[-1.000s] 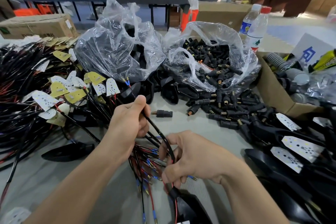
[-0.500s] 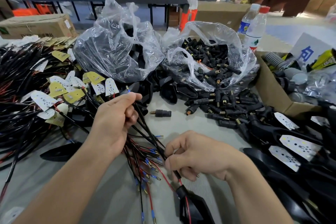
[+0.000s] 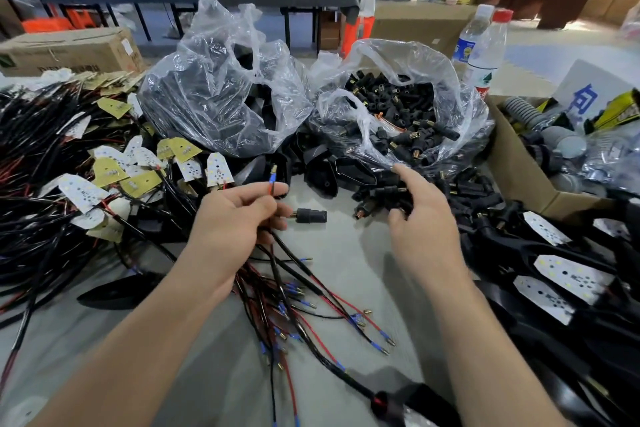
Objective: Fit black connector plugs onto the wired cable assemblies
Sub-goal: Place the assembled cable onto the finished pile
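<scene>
My left hand [image 3: 239, 218] grips a black cable [image 3: 298, 258] near its end; a red wire with a blue-and-brass terminal [image 3: 273, 178] sticks up past my index finger. My right hand [image 3: 420, 218] reaches over the loose black connector plugs [image 3: 464, 191] spilled on the table, fingers curled on the pile; whether it holds one I cannot tell. A single black plug [image 3: 310, 215] lies on the table between my hands. More cable ends with blue terminals [image 3: 294, 302] fan out below my left hand.
A clear bag of black plugs [image 3: 398, 114] and a clear bag of black housings [image 3: 221, 104] stand behind. Cable assemblies with white LED boards [image 3: 79, 191] pile up left; finished black units [image 3: 561, 288] lie right. A cardboard box [image 3: 519, 170] and two water bottles [image 3: 485, 45] sit far right.
My right hand let go of the cable and moved up right to the plug pile. My left hand slid along the cable to its end, raising the terminal.
</scene>
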Demonstrator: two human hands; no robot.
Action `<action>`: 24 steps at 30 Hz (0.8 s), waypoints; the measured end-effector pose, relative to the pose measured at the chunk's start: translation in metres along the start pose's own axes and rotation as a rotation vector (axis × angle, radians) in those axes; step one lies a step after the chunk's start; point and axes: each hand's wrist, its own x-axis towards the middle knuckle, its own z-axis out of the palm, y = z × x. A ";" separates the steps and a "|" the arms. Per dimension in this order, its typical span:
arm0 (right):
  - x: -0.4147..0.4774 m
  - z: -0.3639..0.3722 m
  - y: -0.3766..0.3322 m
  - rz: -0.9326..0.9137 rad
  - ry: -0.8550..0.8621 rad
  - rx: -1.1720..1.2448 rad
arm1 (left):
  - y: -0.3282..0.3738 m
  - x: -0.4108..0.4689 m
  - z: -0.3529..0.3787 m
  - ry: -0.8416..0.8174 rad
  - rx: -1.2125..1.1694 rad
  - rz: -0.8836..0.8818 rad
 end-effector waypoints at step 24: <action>-0.005 0.011 -0.005 0.092 0.036 -0.390 | -0.024 -0.019 0.011 0.213 0.519 0.378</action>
